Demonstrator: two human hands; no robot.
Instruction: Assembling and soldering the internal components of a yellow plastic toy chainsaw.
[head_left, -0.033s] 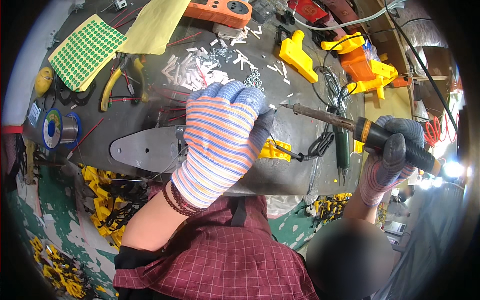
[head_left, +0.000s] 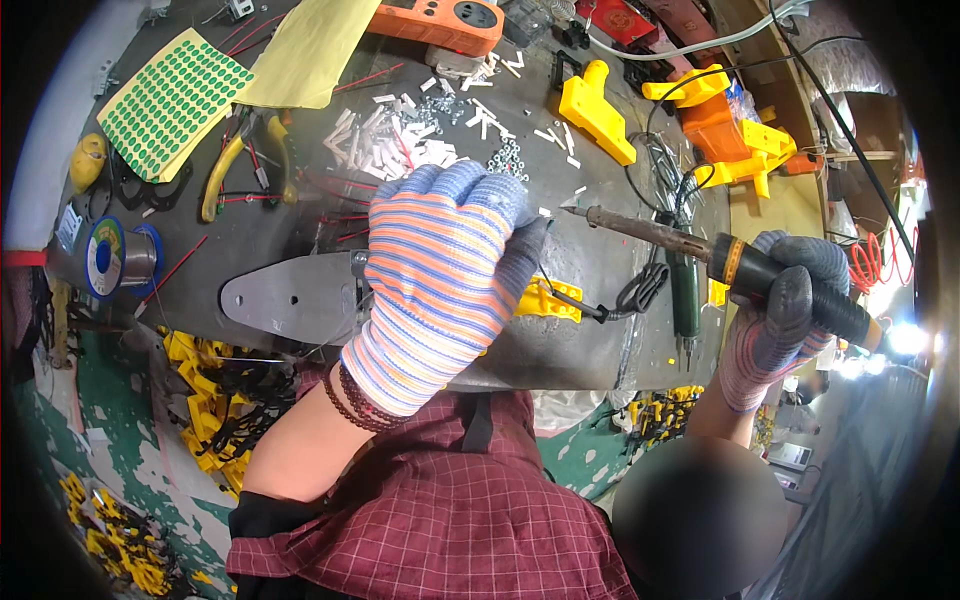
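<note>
My right hand (head_left: 790, 300), in a striped glove with grey fingers, is wrapped round the black handle of a soldering iron (head_left: 670, 236). The iron's tip points left, a short gap from my left hand (head_left: 440, 235). That hand is closed in the same kind of glove, thumb pressed to the curled fingers, and what it pinches is hidden. A small white piece (head_left: 544, 212) shows beside its fingertips. Below the thumb lies a yellow plastic part (head_left: 548, 302) with a black cable (head_left: 640, 290). White sleeves (head_left: 425, 152) and metal nuts (head_left: 507, 160) lie just beyond the left hand.
Left of my hands are a solder spool (head_left: 122, 258), yellow-handled pliers (head_left: 222, 180), a sticker sheet (head_left: 172, 105) and a grey metal plate (head_left: 290, 298). A green screwdriver (head_left: 684, 300) lies right. Yellow housings (head_left: 598, 112) and an orange meter (head_left: 445, 22) stand farther back.
My left hand has shifted very slightly left. The soldering iron and my right hand stay practically where they were.
</note>
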